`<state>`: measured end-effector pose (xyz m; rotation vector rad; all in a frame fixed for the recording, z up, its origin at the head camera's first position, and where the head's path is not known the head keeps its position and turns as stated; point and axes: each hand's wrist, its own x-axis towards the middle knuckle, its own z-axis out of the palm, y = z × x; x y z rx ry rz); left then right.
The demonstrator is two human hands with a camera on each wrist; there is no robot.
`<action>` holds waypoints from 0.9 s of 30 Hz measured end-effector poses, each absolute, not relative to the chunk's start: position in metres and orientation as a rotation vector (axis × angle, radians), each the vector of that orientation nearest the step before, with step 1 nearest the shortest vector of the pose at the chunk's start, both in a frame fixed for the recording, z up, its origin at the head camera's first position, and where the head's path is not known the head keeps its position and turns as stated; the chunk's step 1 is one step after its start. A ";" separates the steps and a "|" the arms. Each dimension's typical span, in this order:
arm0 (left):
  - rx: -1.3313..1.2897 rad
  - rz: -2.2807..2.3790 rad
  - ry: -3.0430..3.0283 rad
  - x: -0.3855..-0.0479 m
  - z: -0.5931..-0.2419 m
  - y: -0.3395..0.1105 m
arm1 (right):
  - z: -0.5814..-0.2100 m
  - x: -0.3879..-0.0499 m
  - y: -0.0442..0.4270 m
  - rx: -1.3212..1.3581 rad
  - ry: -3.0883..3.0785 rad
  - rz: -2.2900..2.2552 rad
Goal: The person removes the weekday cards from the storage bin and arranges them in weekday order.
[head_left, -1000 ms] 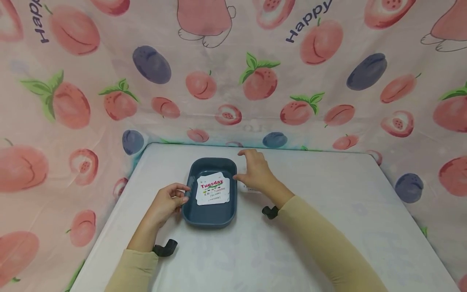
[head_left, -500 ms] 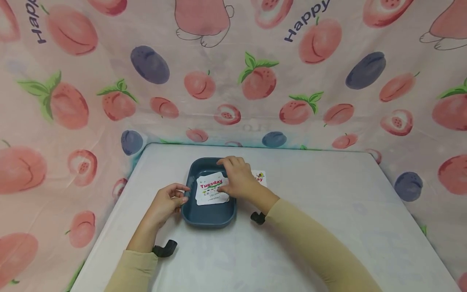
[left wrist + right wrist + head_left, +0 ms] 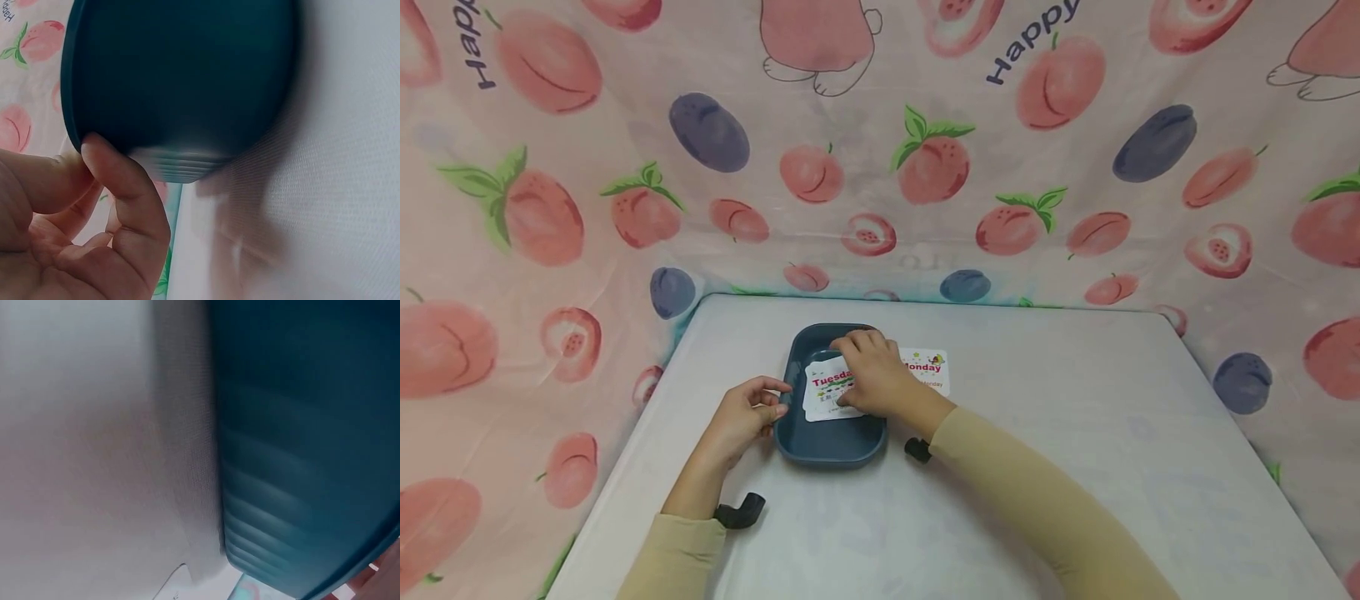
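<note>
A dark blue rectangular tray (image 3: 831, 446) stands on the table, with white cards (image 3: 822, 402) inside. The top card reads "Tuesday", and its right part is hidden under my right hand. My left hand (image 3: 741, 421) pinches the tray's left rim between thumb and fingers; in the left wrist view the fingers (image 3: 125, 187) meet at that rim. Over the cards my right hand (image 3: 876, 375) reaches across the tray's right rim, thumb and fingers spread apart. Its fingertips are partly hidden. In the right wrist view the tray's ribbed side (image 3: 269, 506) covers most of that hand.
Right of the tray a "Monday" card (image 3: 934, 379) lies on the white tabletop (image 3: 1037, 375), partly behind my right hand. A fruit-patterned cloth (image 3: 880, 167) hangs behind and beside the table. Each wrist carries a black mount (image 3: 741, 510).
My right hand has moved left from beside the tray to over its cards, uncovering more of the "Monday" card. My left hand and the tray have stayed in place.
</note>
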<state>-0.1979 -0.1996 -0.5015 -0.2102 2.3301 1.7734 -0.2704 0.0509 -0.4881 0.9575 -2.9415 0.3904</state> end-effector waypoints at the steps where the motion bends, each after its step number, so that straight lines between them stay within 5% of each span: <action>1: -0.209 1.775 2.329 -0.198 -0.502 -0.200 | -0.488 -0.271 0.050 0.960 -2.948 0.386; 27: -0.176 1.794 2.319 -0.199 -0.502 -0.201 | -0.494 -0.291 0.023 1.011 -3.144 0.044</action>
